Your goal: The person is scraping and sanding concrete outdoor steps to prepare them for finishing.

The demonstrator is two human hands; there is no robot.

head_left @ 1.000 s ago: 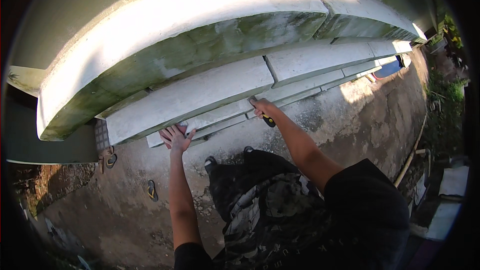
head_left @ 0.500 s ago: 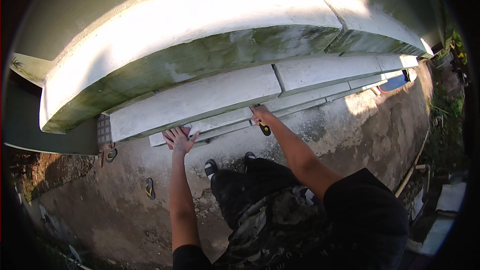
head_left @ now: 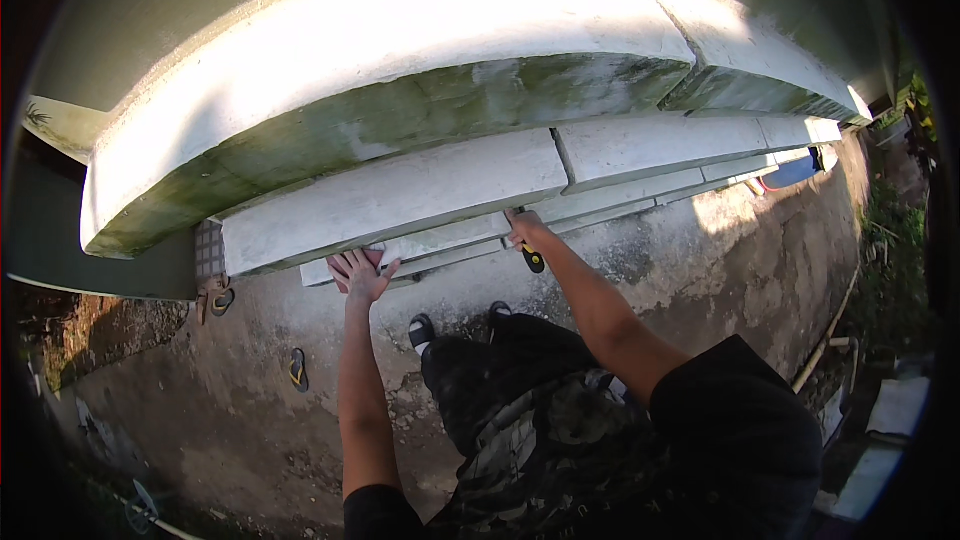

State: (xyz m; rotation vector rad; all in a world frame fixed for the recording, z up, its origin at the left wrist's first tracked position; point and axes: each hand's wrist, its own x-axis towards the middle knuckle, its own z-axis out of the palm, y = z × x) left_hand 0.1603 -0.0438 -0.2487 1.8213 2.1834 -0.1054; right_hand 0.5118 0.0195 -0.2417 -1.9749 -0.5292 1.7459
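My left hand [head_left: 362, 276] lies with spread fingers on a flat reddish-brown piece [head_left: 373, 257], on one of the lower whitish steps [head_left: 450, 235]. Its material cannot be made out, and the palm covers part of it. Farther right, my right hand [head_left: 526, 231] is closed around a tool with a black-and-yellow handle [head_left: 533, 259]. The handle's end sticks out below my fist, toward me. The tool's other end is at the front edge of the step above [head_left: 400, 190], mostly hidden by my fingers, so its kind is unclear.
A wide, sunlit upper ledge [head_left: 390, 20] with a greenish front face overhangs the steps. Loose flip-flops [head_left: 299, 370] lie on the stained concrete floor [head_left: 250, 440] at left. A blue object [head_left: 790, 173] stands at the steps' far right end. Pipes [head_left: 822, 350] run along the right.
Both hands stay in nearly the same places. Slightly more of the reddish-brown piece shows beside my left fingers. The whole view has shifted a little.
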